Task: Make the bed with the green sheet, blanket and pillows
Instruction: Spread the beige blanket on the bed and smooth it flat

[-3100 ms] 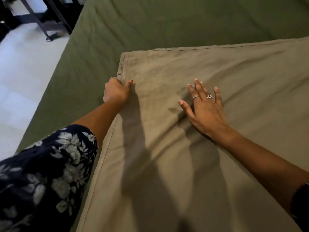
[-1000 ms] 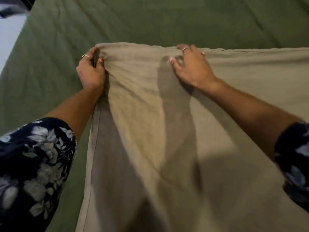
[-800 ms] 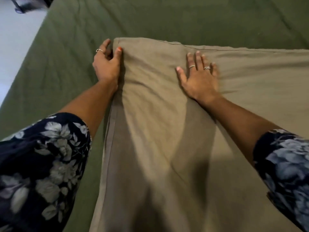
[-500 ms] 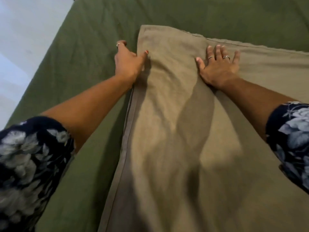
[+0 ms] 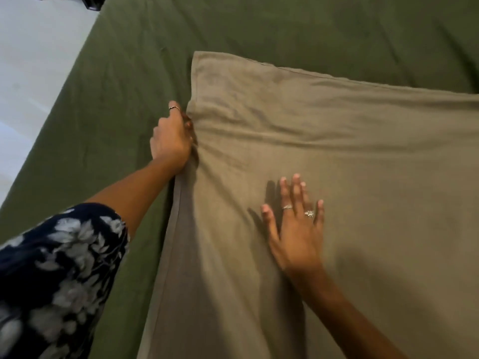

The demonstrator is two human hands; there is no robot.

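Nearest the camera, a dark navy sleeve with a pale floral print [image 5: 51, 275] covers the upper left arm. The one olive-tan woven blanket [image 5: 350, 203] lies spread over the right part of the bed, soft and matte, with a stitched hem along its left edge and shallow creases running across it. The right hand [image 5: 295, 229] lies palm down on that blanket, its fingers [image 5: 296, 193] straight and slightly spread, pressing the cloth flat; two rings show on it. Farther up, the left hand [image 5: 169, 137] sits at the blanket's left edge below the far corner, fingers curled into the hem and gripping it, so the fabric bunches into folds there; one thin ring shows. Under and beyond everything lies the single dark green cotton sheet [image 5: 285, 29], smooth with faint wrinkles, covering the mattress. At far left is pale glossy floor [image 5: 31, 73].
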